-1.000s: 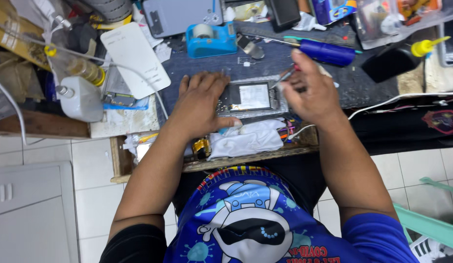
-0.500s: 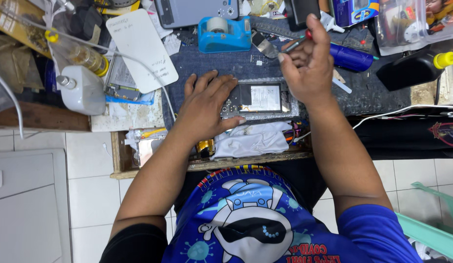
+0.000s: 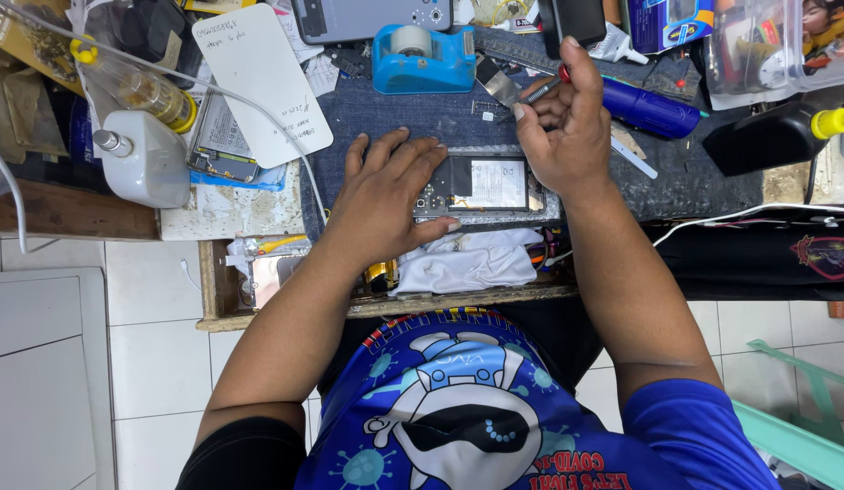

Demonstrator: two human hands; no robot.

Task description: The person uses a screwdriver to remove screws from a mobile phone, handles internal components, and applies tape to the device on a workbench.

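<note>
Opened phone [image 3: 481,184], its back off and a pale rectangular battery showing, lies flat on the dark denim mat [image 3: 386,118] that covers the middle of the surface [image 3: 240,210]. The left hand [image 3: 386,195] rests palm down on the phone's left end, fingers spread and flat, gripping nothing, thumb tip touching the lower edge of the frame. The right hand [image 3: 563,127] is raised just beyond the phone's upper right corner, fingers curled shut around a small screwdriver [image 3: 542,88] with a red tip end and a metal shaft that juts out toward the left. A blue cylindrical tool [image 3: 647,106] lies on the mat just right of that hand, and a metal spatula blade [image 3: 496,83] lies near the screwdriver's point. A blue tape dispenser [image 3: 422,59] stands at the far edge of the mat. A white cloth [image 3: 472,259] is bunched at the near edge, touching the phone's lower side. Left of the mat sit a white card with handwriting [image 3: 259,77], a white squat bottle [image 3: 145,159] and a clear bottle with yellow liquid [image 3: 150,91]. A black bottle with a yellow nozzle [image 3: 776,136] lies well to the right.
</note>
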